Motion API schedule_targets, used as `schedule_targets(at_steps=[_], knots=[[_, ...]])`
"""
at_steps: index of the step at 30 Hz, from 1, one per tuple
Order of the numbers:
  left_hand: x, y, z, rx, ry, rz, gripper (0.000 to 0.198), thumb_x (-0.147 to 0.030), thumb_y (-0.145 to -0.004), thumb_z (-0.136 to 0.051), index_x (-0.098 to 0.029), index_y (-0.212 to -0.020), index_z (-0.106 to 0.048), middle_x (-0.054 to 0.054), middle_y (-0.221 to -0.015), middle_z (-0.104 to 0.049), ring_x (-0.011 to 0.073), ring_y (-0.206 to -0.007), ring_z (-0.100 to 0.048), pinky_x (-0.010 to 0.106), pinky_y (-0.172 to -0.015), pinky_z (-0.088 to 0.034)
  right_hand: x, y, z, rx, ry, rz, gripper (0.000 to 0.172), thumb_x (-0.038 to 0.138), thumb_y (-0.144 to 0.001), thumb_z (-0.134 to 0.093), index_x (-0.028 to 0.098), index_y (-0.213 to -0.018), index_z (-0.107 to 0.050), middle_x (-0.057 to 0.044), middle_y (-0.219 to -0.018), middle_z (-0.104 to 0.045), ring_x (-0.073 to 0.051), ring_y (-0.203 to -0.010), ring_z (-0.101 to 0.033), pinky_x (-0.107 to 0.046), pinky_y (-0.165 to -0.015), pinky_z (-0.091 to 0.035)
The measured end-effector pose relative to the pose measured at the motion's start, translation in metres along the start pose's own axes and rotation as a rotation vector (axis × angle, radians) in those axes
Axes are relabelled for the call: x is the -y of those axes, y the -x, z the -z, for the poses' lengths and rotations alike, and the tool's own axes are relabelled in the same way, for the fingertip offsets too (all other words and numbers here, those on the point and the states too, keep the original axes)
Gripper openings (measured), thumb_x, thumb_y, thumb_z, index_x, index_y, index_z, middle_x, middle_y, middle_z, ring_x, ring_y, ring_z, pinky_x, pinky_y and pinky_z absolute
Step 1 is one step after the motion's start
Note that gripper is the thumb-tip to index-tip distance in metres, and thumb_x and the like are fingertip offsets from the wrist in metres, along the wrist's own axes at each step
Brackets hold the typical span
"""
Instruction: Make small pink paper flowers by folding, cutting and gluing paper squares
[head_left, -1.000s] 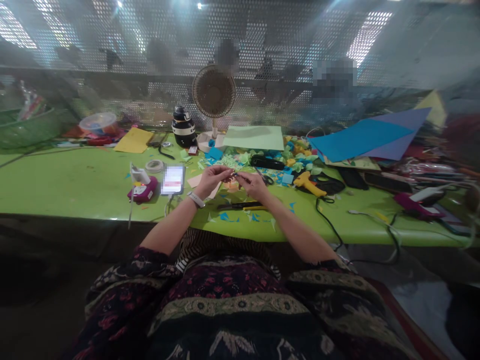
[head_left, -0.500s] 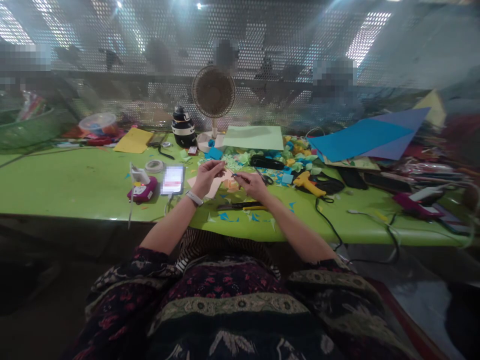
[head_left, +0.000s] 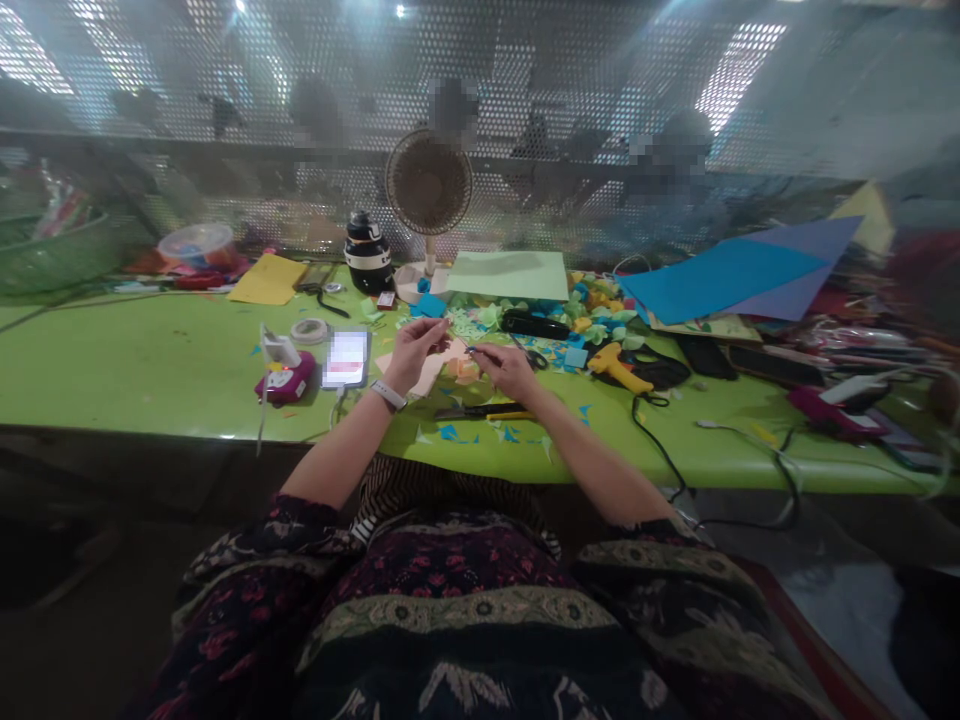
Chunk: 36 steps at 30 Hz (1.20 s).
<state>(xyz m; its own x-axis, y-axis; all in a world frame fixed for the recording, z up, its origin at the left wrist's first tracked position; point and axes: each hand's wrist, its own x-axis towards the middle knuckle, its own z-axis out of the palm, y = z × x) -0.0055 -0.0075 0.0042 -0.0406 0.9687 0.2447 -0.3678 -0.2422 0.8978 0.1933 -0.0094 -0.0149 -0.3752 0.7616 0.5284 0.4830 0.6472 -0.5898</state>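
Note:
My left hand [head_left: 417, 351], with a white watch on the wrist, is raised over the green table [head_left: 135, 370] with its fingers pinched together; what it pinches is too small to name. My right hand [head_left: 507, 368] is closed on a thin dark stick-like tool whose tip points left toward the left hand. A small gap separates the two hands. Under them lie a peach paper piece [head_left: 435, 370] and an orange paper bit [head_left: 463, 370]. A dark and yellow tool [head_left: 484, 411] lies just in front of my right hand.
A phone [head_left: 346, 360] and a magenta device [head_left: 284, 380] lie to the left, with a tape roll [head_left: 308, 331]. A yellow glue gun [head_left: 616, 366], scissors [head_left: 529, 354], paper scraps, a fan [head_left: 428, 187] and blue sheets [head_left: 731, 275] sit behind and right. Cables trail over the front edge.
The hands, together a second ago, have drawn slightly apart. My left hand has lifted a little and moved left. The right hand stays nearly where it was.

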Motion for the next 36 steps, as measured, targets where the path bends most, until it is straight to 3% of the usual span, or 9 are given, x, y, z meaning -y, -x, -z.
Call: schedule_targets(at_steps=[14, 19, 22, 25, 31, 36], knots=[[0.005, -0.004, 0.004, -0.031, -0.009, -0.055, 0.029, -0.039, -0.072, -0.085, -0.017, -0.074, -0.068, -0.002, -0.061, -0.062, 0.0066, -0.055, -0.055, 0.022, -0.056, -0.044, 0.001, -0.001, 0.000, -0.030, -0.009, 0.015, 0.034, 0.044, -0.094, -0.057, 0.019, -0.103, -0.079, -0.009, -0.099, -0.079, -0.022, -0.084, -0.072, -0.034, -0.076, -0.055], [0.008, -0.006, 0.006, -0.047, -0.015, -0.056, 0.030, -0.041, -0.072, -0.084, -0.017, -0.075, -0.067, -0.002, -0.063, -0.063, 0.0069, -0.056, -0.056, 0.021, -0.057, -0.044, 0.002, -0.002, 0.005, -0.055, -0.022, -0.008, 0.040, 0.051, -0.093, -0.055, 0.019, -0.104, -0.078, -0.008, -0.086, -0.078, -0.021, -0.073, -0.068, -0.032, -0.068, -0.052], [0.007, -0.005, 0.006, -0.049, -0.004, -0.054, 0.029, -0.041, -0.072, -0.085, -0.017, -0.074, -0.067, -0.002, -0.062, -0.062, 0.0069, -0.056, -0.056, 0.021, -0.056, -0.044, -0.003, -0.004, 0.011, -0.072, 0.026, -0.038, 0.047, 0.056, -0.094, -0.053, 0.017, -0.102, -0.078, -0.007, -0.076, -0.075, -0.019, -0.066, -0.064, -0.031, -0.065, -0.049], [0.005, -0.004, 0.005, -0.056, -0.026, -0.028, 0.029, -0.040, -0.072, -0.084, -0.017, -0.073, -0.066, -0.002, -0.060, -0.061, 0.0072, -0.055, -0.056, 0.021, -0.055, -0.044, -0.012, -0.007, 0.019, -0.066, 0.126, -0.076, 0.044, 0.054, -0.094, -0.054, 0.017, -0.099, -0.079, -0.009, -0.080, -0.076, -0.021, -0.069, -0.066, -0.032, -0.067, -0.048], [0.002, -0.003, 0.003, -0.066, -0.024, 0.000, 0.030, -0.039, -0.071, -0.085, -0.017, -0.072, -0.065, -0.003, -0.059, -0.060, 0.0071, -0.054, -0.057, 0.021, -0.054, -0.044, -0.024, -0.010, 0.028, 0.029, 0.390, -0.171, 0.026, 0.037, -0.091, -0.061, 0.021, -0.097, -0.081, -0.007, -0.083, -0.078, -0.023, -0.073, -0.068, -0.030, -0.063, -0.045], [0.003, -0.003, 0.003, -0.041, -0.035, 0.012, 0.031, -0.039, -0.068, -0.087, -0.017, -0.074, -0.068, -0.002, -0.059, -0.062, 0.0078, -0.055, -0.058, 0.021, -0.054, -0.045, -0.021, -0.006, 0.031, 0.235, 0.516, -0.230, 0.018, 0.034, -0.087, -0.067, 0.024, -0.090, -0.081, -0.006, -0.085, -0.079, -0.023, -0.074, -0.068, -0.029, -0.057, -0.039]])
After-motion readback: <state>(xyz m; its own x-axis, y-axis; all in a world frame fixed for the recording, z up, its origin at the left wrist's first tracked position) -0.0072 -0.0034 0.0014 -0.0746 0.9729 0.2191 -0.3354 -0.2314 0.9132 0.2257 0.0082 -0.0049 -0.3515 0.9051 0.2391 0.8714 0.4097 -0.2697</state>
